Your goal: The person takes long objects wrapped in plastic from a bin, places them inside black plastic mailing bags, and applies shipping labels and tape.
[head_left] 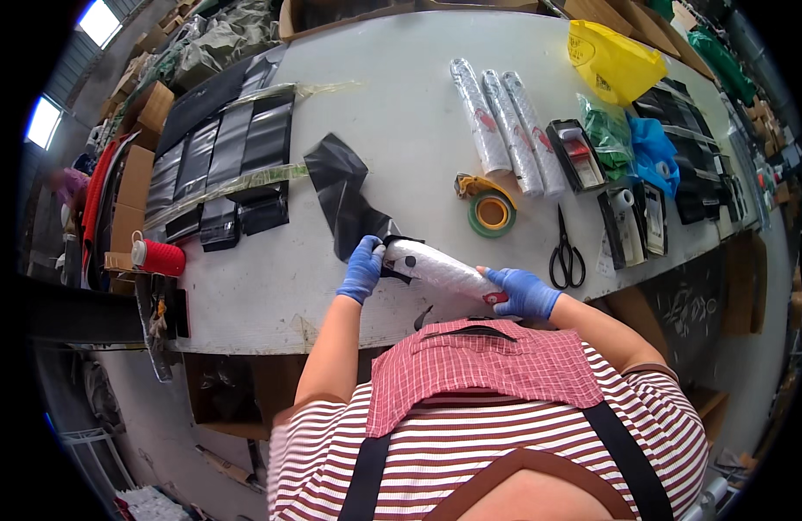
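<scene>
Roll: glossy plstc wrap; strip: smooth plstc.

On the pale-grey flat table, the round green-and-yellow tape dispenser is taken as landmark. Behind it, three silvery cylindrical plastic-wrapped rolls are laid; before it, leftward, a fourth silvery cylindrical wrapped roll is held; to its right, black two-looped scissors are placed; well leftward, flat black plastic sheets are arranged; behind, rightward, a yellow plastic bag is set.

legible text: none | yellow bag: print too small | held roll: red mark, unreadable
</scene>
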Demonstrator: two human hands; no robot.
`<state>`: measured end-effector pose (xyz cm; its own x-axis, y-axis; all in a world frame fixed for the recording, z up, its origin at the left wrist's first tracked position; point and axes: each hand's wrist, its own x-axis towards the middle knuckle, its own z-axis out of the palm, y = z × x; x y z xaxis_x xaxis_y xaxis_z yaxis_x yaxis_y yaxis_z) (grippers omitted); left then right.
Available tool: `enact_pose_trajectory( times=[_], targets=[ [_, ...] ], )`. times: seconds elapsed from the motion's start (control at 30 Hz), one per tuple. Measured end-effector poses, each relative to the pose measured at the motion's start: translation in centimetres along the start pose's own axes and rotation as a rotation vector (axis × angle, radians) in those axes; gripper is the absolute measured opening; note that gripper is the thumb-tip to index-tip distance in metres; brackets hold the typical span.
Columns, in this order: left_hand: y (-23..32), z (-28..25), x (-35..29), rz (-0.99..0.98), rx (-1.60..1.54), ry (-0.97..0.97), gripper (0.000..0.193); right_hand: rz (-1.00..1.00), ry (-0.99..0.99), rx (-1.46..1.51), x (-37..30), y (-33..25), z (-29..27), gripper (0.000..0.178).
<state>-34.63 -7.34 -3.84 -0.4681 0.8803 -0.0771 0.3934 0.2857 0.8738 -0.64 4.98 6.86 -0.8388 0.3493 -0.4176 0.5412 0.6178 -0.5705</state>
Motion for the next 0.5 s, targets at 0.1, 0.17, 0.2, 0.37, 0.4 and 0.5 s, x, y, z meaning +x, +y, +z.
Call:
enact_pose_trajectory(
  times=[0.1, 0.17, 0.2, 0.37, 0.4, 0.5],
  targets=[
    [5.9, 0.9, -0.3, 0.264, 0.280, 0.047, 0.010, 0.148, -0.144, 0.198, 0.3, 0.3, -1.3, 0.081],
    [7.5, 1.1, -1.2, 0.479, 0.738, -0.069, 0.013, 0.055, -0.198, 0.568, 0.6, -0.1, -1.8, 0.083],
    [7.8, 1.6, -1.6, 0.534, 0.760, 0.023, 0.020, 0.018, -0.211, 0.641, 1.2, 1.1, -0.9, 0.084],
    [5.1, 3.5, -3.6, 0.243, 0.635, 0.505, 0.052, 0.059, -0.181, 0.598, 1.2, 0.4, -1.0, 0.084],
    [1.5, 4.3, -4.1, 0.041, 0.477, 0.598, 0.057, 0.032, -0.186, 0.591, 1.6, -0.1, -0.9, 0.084],
    [-1.8, 4.4, -3.1, -0.460, -0.069, 0.411, 0.048, 0.008, -0.163, 0.569, 2.2, -0.4, -0.6, 0.082]
  ],
)
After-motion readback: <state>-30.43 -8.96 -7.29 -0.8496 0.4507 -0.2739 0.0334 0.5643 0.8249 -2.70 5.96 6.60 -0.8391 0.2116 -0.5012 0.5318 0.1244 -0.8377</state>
